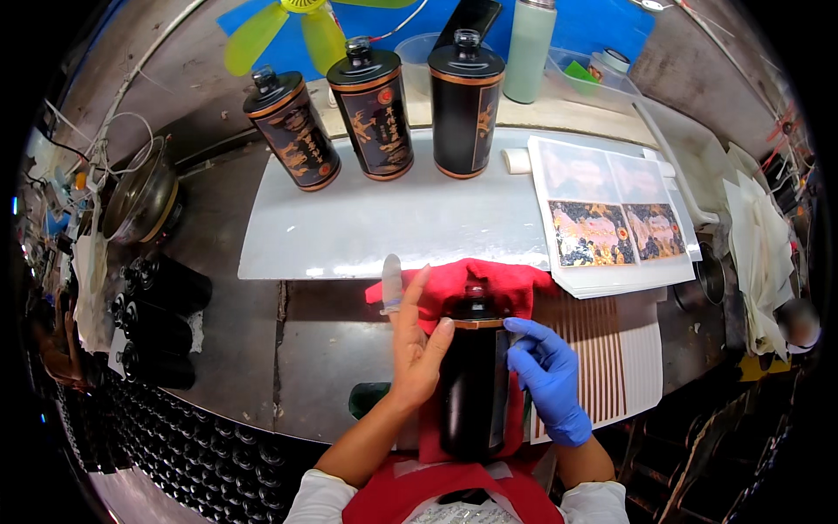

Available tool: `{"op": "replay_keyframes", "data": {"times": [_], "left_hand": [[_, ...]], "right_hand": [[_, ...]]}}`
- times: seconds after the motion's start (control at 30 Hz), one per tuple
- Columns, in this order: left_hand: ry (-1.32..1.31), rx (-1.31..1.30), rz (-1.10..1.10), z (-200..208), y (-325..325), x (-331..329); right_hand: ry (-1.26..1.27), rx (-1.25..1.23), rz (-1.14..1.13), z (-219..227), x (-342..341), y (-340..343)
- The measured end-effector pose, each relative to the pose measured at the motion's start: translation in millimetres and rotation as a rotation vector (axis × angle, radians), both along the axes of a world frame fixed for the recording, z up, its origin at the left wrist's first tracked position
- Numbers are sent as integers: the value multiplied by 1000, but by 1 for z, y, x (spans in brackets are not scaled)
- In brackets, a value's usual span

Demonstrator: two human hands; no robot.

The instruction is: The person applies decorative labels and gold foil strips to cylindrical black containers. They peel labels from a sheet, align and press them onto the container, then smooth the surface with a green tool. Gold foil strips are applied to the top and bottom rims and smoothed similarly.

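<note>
A black bottle [471, 397] lies in front of me on a red cloth [502, 284], its neck pointing away. Around its shoulder runs a narrow copper-coloured strip [477, 325]. My left hand [415, 354] is open beside the bottle's left shoulder, thumb close to the strip and fingers stretched out. A pale cover sits on one of its fingertips. In a blue glove, my right hand [552, 380] pinches at the strip's right end; its fingertips partly hide what they hold. To its right lies a white sheet with rows of copper strips [602, 349].
Three decorated black bottles [377, 122] stand on a grey board [375, 231] at the back. Printed decal sheets [602, 231] lie at right. Several black bottles [157, 323] lie at left, near a metal bowl [144, 196]. A green fan [305, 31] and a flask [529, 52] stand behind.
</note>
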State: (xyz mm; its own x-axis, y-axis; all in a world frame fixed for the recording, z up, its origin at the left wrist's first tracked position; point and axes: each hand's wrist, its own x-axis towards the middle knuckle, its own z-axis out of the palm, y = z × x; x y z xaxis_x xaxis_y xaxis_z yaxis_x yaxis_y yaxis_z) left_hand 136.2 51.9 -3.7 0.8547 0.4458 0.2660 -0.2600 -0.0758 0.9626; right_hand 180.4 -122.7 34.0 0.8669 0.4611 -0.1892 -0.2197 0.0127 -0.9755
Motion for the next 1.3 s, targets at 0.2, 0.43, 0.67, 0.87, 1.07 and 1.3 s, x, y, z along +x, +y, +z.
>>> {"op": "replay_keyframes", "data": {"times": [0.2,0.43,0.67,0.87,1.07,1.3], "left_hand": [[78,-218,-59,7,-8,7],[126,-37,-23,15,-10,12],[94,-63,-46,2,-5,13],[152,155,4,12,-9,13],[195,334,67,26,-14,13],[40,-69,42,8,-13,13]], "right_hand": [[53,10,13,1,1,3],[46,47,34,-3,4,5],[40,36,33,-4,5,5],[4,39,28,-9,4,5],[44,56,4,-12,5,3],[39,60,17,-9,5,5]]}}
